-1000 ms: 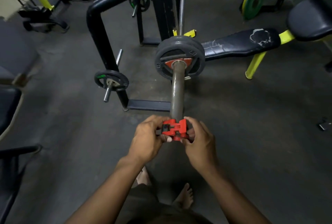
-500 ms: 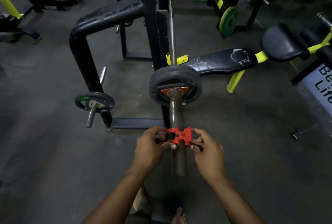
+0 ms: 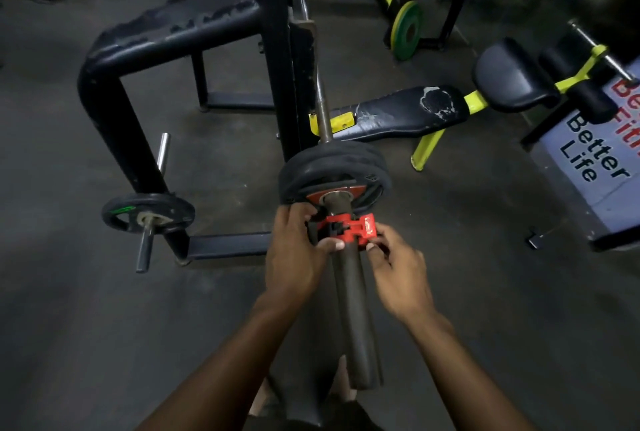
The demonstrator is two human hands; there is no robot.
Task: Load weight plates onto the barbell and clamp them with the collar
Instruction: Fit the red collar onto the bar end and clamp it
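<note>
Floor [image 3: 86,326]: dark, dull concrete.
Rack [image 3: 114,95]: black, scuffed frame.
Bench [image 3: 398,115]: right of rack, cracked black pad.
Light: dim.

Black rack frame [image 3: 166,39], worn bench pad [image 3: 398,115], green-yellow plate [image 3: 408,29], "Better Life" sign [image 3: 595,153].

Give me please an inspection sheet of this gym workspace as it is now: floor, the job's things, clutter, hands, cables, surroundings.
Surface: dark floor, bare around the bar.
Job's things: black plates loaded on barbell sleeve; red collar around the sleeve, just short of the plates.
Clutter: small dark object on the floor at right.
Hands: left hand and right hand both grip the collar.
Cables: nothing seen.
Surroundings: black rack; spare plate on its peg; worn bench; green plate behind.
</note>
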